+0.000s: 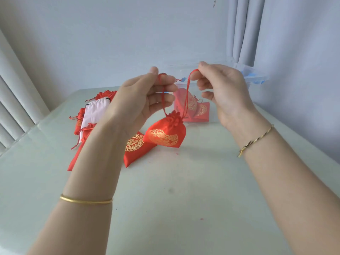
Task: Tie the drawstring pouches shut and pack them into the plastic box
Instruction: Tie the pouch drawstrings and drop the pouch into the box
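Red pouch (165,133), mouth gathered, hanging low over mid-desk (184,190) from two cords. Left hand (139,96): grip pinched on the left cord (162,96). Right hand (220,89): grip pinched on the right cord (186,100). Just beside the pouch, a flat pouch (133,148). Near the far left corner, a pile (92,115) of pouches. At the far edge, a clear box (257,78) holding packed pouches (198,107).

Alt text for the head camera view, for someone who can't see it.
A left hand and right hand each pinch a drawstring of a red pouch, its mouth cinched, at a pale table. More pouches lie to the left; a clear box behind holds a few red ones.
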Demonstrator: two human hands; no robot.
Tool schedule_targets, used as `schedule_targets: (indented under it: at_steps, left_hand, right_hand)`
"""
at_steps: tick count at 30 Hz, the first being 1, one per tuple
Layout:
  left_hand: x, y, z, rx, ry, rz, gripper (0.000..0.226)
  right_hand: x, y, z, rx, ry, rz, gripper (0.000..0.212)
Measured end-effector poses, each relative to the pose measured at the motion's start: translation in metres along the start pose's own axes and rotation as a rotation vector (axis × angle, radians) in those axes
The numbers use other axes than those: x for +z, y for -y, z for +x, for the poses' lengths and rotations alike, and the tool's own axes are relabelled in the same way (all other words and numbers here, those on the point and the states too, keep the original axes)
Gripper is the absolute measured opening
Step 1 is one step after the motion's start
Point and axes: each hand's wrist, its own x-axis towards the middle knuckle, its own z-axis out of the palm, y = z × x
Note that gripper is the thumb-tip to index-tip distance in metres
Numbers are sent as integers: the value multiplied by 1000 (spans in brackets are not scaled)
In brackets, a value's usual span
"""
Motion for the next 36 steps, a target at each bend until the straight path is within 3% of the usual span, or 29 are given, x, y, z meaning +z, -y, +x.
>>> schedule_targets:
  at_steps: [5, 8, 10, 16, 22, 27, 29, 32, 36]
  left_hand:
    - [9, 3, -7, -26, 112, 204, 31]
    - [11, 6, -8, -27, 90, 295, 30]
    - [12, 7, -7, -33, 71, 278, 17]
    - [7, 7, -5, -31, 55, 168, 21]
    - [5, 9, -2, 10, -7, 68, 16]
    - [3, 13, 1, 34, -61, 93, 13]
    - [2, 12, 0, 41, -27, 115, 15]
    - [2, 9, -2, 66, 100, 178, 21]
    - [5, 10, -3, 235, 98, 482, 27]
  right_hand:
    - [7, 4, -9, -126, 167, -25, 29]
    - [9, 1, -10, -118, 216, 11, 29]
    - [8, -3, -7, -67, 206, 33, 30]
    - [2, -15, -3, 200, 340, -191, 37]
    - [1, -14, -1, 160, 365, -149, 33]
    - [-9, -7, -4, 195, 656, -311, 29]
    - [-7, -11, -1, 182, 526, -333, 22]
    - [-3, -17, 5, 98, 267, -169, 23]
    - [3, -25, 3, 127, 393, -64, 31]
